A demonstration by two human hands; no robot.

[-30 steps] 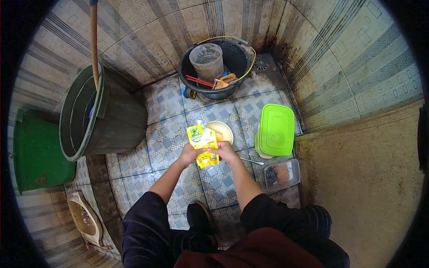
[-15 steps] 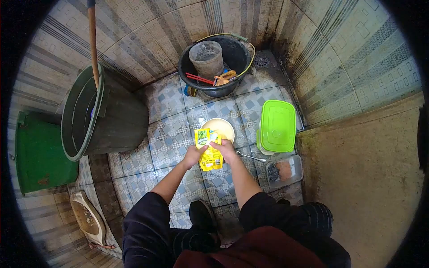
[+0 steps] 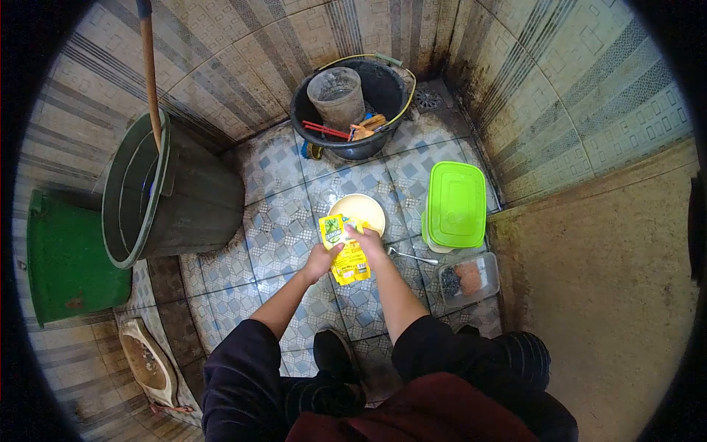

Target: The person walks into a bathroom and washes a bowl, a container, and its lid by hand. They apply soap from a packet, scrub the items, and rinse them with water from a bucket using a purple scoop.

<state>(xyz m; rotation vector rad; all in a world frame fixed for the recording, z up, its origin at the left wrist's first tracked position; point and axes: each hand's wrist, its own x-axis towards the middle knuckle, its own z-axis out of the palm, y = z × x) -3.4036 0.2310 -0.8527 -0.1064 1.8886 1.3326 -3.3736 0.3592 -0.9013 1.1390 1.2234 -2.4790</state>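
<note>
Both my hands hold a yellow plastic pouch [image 3: 349,267] with a green picture and lettering on its upper left. My left hand [image 3: 322,261] is closed on its left edge. On the upper right, my right hand [image 3: 367,241] grips it with the thumb on top. Part of the pouch is hidden by the fingers. Just beyond, on the floor, lies a cream plate [image 3: 366,208], partly covered by the pouch. A metal spoon [image 3: 414,256] rests on the tiles right of my right hand.
A box with a lime-green lid [image 3: 456,205] stands at the right, near a clear container [image 3: 479,287] of dark and pinkish contents. A black tub [image 3: 353,151] holds a grey pail [image 3: 336,103]. Large bins [image 3: 202,199] stand left; a floor drain [image 3: 428,98] is in the corner.
The pouch has turned slightly in my hands, its picture side tilting a little. My left hand has moved slightly down and right. The view has shifted a little.
</note>
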